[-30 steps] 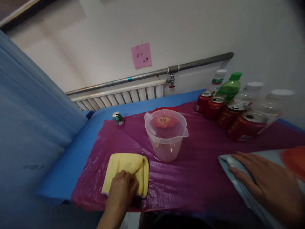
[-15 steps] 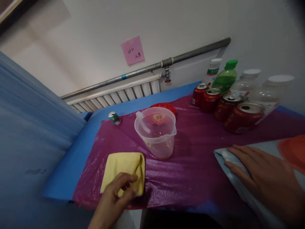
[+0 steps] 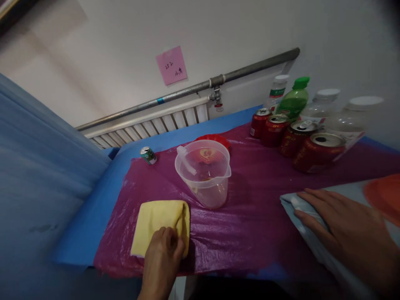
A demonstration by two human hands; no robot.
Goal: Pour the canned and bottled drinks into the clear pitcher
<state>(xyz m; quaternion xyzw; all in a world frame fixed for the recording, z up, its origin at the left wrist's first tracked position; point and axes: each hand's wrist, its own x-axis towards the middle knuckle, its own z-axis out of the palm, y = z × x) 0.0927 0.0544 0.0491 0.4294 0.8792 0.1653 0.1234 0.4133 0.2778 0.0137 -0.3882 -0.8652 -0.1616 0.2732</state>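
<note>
The yellow cloth [image 3: 156,216] lies folded into a rough square at the near left of the tabletop [image 3: 90,200], directly under the fingers of the left hand [image 3: 162,256], which is by far the nearer of the two. That hand comes in from the near edge, its knuckles over the near right part of the square; most of the visible cloth lies beyond them, to the far side and the left. The square has no marked long axis, but a raised fold runs near to far along its right side, just beyond and right of the fingertips. The left fingers are curled in with the thumb close to them, so the gap is small; whether they pinch any fabric I cannot tell. Well apart at the near right, the right hand [image 3: 350,233] lies palm down with fingers outstretched and thumb a little spread, resting on a pale blue cloth [image 3: 289,202] rather than visibly gripping it. Between the two cloths, but farther back, a clear jug [image 3: 208,193] stands on the purple sheet [image 3: 250,233], beyond the yellow square and to its right, apart from it, its spout turned right.
</note>
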